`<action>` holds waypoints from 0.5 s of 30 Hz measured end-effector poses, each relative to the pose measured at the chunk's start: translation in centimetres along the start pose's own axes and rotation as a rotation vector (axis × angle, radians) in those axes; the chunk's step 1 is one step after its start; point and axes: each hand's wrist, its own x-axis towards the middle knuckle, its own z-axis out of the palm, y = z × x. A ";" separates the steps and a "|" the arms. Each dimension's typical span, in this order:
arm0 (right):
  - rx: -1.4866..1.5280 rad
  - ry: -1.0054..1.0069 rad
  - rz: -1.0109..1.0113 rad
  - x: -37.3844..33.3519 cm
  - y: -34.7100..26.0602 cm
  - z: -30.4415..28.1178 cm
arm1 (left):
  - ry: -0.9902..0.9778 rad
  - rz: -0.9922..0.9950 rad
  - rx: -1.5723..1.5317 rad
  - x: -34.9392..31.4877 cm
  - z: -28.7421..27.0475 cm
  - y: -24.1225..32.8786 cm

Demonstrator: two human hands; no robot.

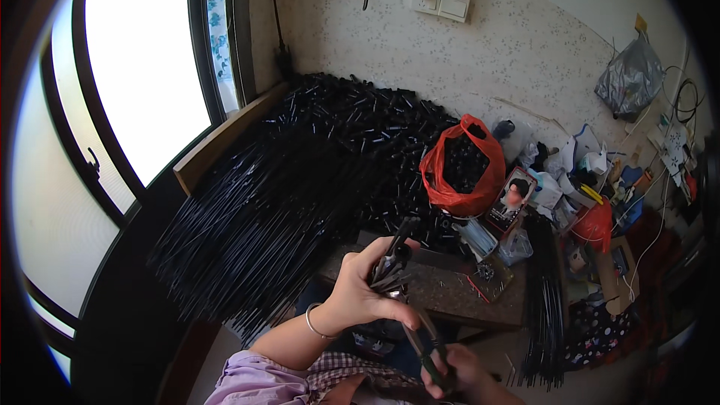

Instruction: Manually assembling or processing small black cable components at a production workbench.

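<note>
My left hand (360,292), with a silver bangle at the wrist, is closed around a folded bundle of thin black and metallic ribs (388,274) with a dark round end. The hand is above the front of the worktable. Lower and to the right, my right hand (463,376) grips a plier-like tool with dark green handles (435,367). Long metallic bars (417,336) run between the two hands; whether they belong to the tool or the bundle I cannot tell. Motion blurs the right fingers a little.
Long black rods (247,217) cover the table's left, with short black tubes (375,116) heaped behind. A red plastic bag (459,199) holds small black parts. Clutter and a picture-fronted box (512,199) stand right; more black rods (544,300) hang over the edge.
</note>
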 end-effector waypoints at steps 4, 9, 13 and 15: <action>-0.454 -0.148 0.063 1.7 -0.5 0.7 | -0.094 -0.015 0.066 0.5 0.5 0.3; -1.086 0.257 -0.340 1.7 -1.6 2.3 | 0.070 -0.061 0.059 0.5 0.2 0.4; -0.554 0.105 0.147 0.4 -1.6 1.9 | 0.009 -0.106 -0.083 0.7 -0.3 0.3; -0.381 -0.146 0.262 1.0 -0.3 -0.6 | -0.068 -0.100 -0.125 0.9 0.1 0.3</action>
